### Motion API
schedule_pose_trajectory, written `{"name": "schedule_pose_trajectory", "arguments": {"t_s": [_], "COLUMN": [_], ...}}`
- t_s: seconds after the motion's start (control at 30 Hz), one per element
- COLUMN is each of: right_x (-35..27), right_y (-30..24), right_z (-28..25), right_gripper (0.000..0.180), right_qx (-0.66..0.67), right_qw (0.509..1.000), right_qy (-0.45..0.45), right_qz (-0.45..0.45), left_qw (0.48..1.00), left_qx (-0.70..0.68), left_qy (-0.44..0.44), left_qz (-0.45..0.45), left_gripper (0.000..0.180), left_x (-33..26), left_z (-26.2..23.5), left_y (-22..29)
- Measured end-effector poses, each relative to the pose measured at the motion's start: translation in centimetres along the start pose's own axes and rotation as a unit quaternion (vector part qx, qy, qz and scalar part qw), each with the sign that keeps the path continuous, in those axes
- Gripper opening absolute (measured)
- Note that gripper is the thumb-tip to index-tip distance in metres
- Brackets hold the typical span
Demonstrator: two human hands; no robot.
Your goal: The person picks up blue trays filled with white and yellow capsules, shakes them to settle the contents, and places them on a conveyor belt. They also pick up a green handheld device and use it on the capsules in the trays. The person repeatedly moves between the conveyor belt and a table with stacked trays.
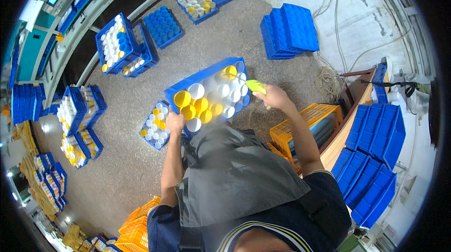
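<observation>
A blue crate (205,72) sits tilted in front of my body, filled with white and yellow cups (201,105) whose round mouths face up. My left hand (175,122) is closed on the crate's near left edge. In my right hand (272,97), at the crate's right end, is a lime-green tool (255,87) gripped by its handle. Its thin shaft reaches left over the cups towards a yellow one; the exact kind of tool cannot be made out. A hazy blur covers the crate's middle.
Another blue crate of cups (149,142) stands on the floor at left. More filled crates (112,47) lie further off. Stacked blue crates (300,28) stand at the far right, near a coiled hose (328,83). An orange crate (282,132) is by my right arm.
</observation>
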State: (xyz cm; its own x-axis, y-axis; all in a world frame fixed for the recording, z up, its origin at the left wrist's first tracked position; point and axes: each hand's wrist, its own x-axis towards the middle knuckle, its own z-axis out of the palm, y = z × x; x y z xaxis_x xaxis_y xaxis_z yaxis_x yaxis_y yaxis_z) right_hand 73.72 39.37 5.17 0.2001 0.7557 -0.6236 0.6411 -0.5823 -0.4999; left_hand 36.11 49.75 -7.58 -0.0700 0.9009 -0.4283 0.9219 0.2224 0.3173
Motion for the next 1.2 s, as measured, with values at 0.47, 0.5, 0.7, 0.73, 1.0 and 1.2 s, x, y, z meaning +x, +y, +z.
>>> {"name": "schedule_pose_trajectory", "arguments": {"t_s": [0.47,0.5,0.7,0.73,1.0,1.2], "right_x": [-3.0,-3.1,-3.7,-3.9,-4.8,-6.4], "right_y": [-6.9,-7.4,-8.5,-8.3,-7.2,-6.2], "right_z": [4.1,4.4,5.8,5.9,8.4,10.5], "right_gripper": [0.045,0.044,0.045,0.045,0.046,0.042], "right_qx": [-0.093,-0.102,-0.109,-0.138,-0.113,-0.168], "right_qw": [0.991,0.990,0.974,0.975,0.980,0.969], "right_qy": [0.016,0.026,0.046,0.037,0.002,-0.033], "right_qz": [-0.098,-0.097,-0.195,-0.169,-0.165,-0.177], "left_qw": [0.999,0.999,0.999,0.998,0.997,0.993], "left_qx": [0.037,0.045,0.039,0.036,0.014,-0.003], "left_qy": [-0.004,0.010,0.026,0.036,0.048,0.051], "left_qz": [-0.017,-0.021,-0.026,-0.029,-0.061,-0.108], "left_gripper": [0.067,0.066,0.065,0.065,0.064,0.065], "left_x": [-0.5,-0.5,-1.1,-1.2,-2.0,-1.8], "left_z": [0.7,0.8,0.9,0.8,-0.1,-0.7], "left_y": [3.4,3.4,3.4,3.4,3.0,1.6]}}
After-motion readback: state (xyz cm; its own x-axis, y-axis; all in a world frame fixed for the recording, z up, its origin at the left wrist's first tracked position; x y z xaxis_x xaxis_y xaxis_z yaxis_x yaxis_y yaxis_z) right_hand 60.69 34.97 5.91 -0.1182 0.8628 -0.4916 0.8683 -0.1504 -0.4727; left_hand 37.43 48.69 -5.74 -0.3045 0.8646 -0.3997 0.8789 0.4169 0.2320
